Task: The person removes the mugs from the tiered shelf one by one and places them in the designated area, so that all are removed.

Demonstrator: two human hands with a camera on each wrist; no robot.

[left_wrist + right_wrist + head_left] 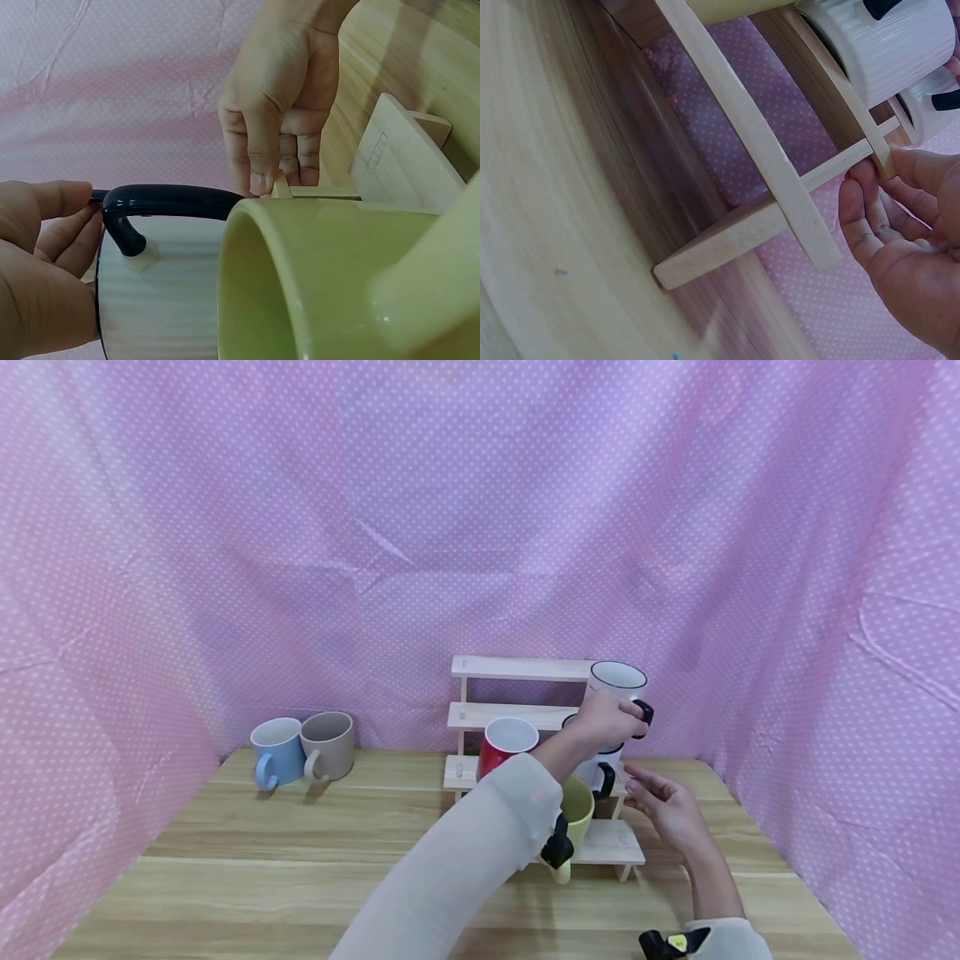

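A white mug (617, 676) with a black rim and black handle is at the right side of the stepped wooden rack (525, 669), high up. My left hand (611, 720) reaches across and pinches its handle; whether its base rests on a step is hidden. Just below sits a second white mug (165, 292), also black-handled, partly covered by my left hand in the head view. With thumb and fingertips, my right hand (907, 240) pinches the right end of a rack board (855, 112). On the lowest step is a yellow-green mug (337, 277), under my left wrist.
A red mug (492, 755) with a white inside sits on the rack, left of the white mugs. Farther left on the wooden table (300, 860), a light blue mug (283, 757) and a grey-beige mug (335, 752) stand side by side. Pink dotted cloth (375, 527) hangs behind and around.
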